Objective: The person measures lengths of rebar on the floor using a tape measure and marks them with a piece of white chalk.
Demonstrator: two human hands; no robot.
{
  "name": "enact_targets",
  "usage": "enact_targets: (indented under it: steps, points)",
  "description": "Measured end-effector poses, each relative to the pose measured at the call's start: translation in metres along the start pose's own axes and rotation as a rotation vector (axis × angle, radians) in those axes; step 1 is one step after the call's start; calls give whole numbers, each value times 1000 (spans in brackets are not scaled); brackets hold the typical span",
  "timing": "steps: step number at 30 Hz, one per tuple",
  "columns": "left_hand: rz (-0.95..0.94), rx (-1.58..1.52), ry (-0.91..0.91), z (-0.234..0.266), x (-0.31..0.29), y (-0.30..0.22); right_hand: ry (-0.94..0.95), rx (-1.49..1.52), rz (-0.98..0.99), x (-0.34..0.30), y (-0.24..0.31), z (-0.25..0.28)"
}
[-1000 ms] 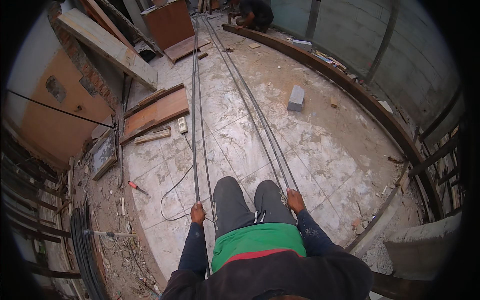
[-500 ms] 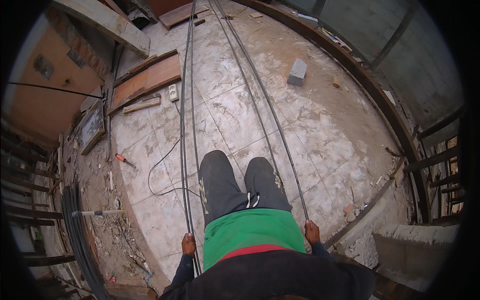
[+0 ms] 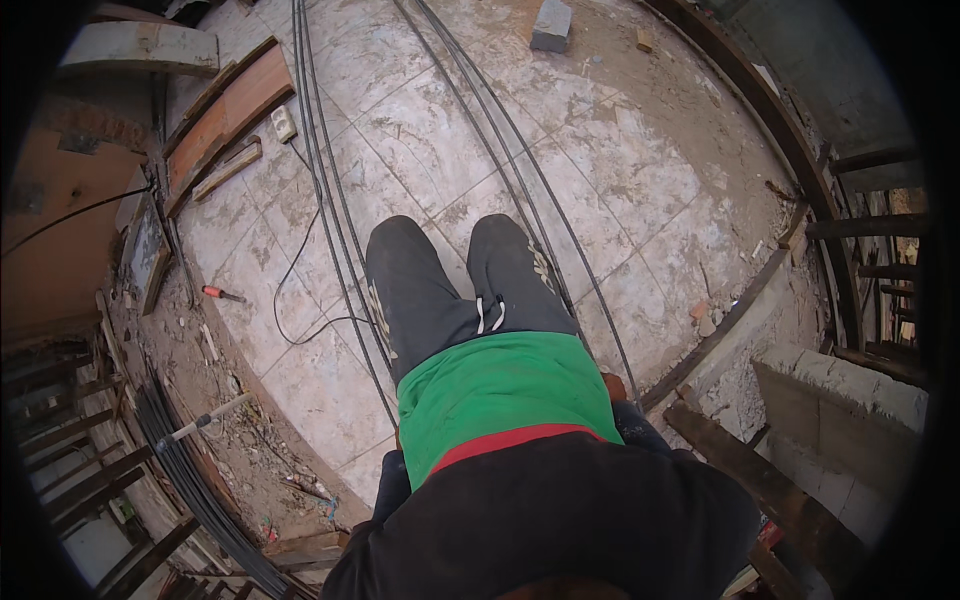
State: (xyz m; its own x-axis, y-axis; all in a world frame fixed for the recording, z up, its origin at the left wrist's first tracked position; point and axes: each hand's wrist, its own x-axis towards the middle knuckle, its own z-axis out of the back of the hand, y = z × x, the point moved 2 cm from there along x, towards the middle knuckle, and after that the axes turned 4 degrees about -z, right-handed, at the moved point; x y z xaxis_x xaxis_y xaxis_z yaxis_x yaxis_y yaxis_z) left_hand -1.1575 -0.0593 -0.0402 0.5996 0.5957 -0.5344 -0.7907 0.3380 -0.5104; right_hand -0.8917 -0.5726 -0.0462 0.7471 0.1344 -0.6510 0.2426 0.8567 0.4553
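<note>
Long thin dark steel bars (image 3: 325, 170) run from the far edge along my left side. A second group of steel bars (image 3: 500, 140) comes down along my right side. Only the edge of my right hand (image 3: 615, 386) shows beside my green shirt hem, closed at the outermost bar there. Of my left hand (image 3: 398, 437) a mere sliver is visible at my left hip, where a bar runs into it; its fingers are hidden behind my body. Both arms are drawn back close to my sides. My legs in dark trousers lie between the two groups.
A grey block (image 3: 552, 26) sits at the far right on the dirty tiled floor (image 3: 640, 200). To the left lie a wooden panel (image 3: 235, 110), a white power strip (image 3: 284, 124) with a cable, a red-handled tool (image 3: 222, 293) and a hammer (image 3: 205, 420) by bundled dark rods (image 3: 190, 490).
Both hands have drawn back toward my hips and are now mostly hidden by my body. The view has tilted back and shifted, so the block and panel appear higher in the picture.
</note>
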Motion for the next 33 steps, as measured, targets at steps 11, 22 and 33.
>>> enact_targets:
  steps: [11, 22, 33]
  points:
    - [42, 129, 89, 1, 15, -31, 79, -299, -51, 8, 29, 5]
    - [-225, 348, -13, 51, 129, -184, -145, -430, 30, 63, 125, 72]
    - [-322, 64, -377, 92, 402, -348, -466, -9, 326, 347, 382, 137]
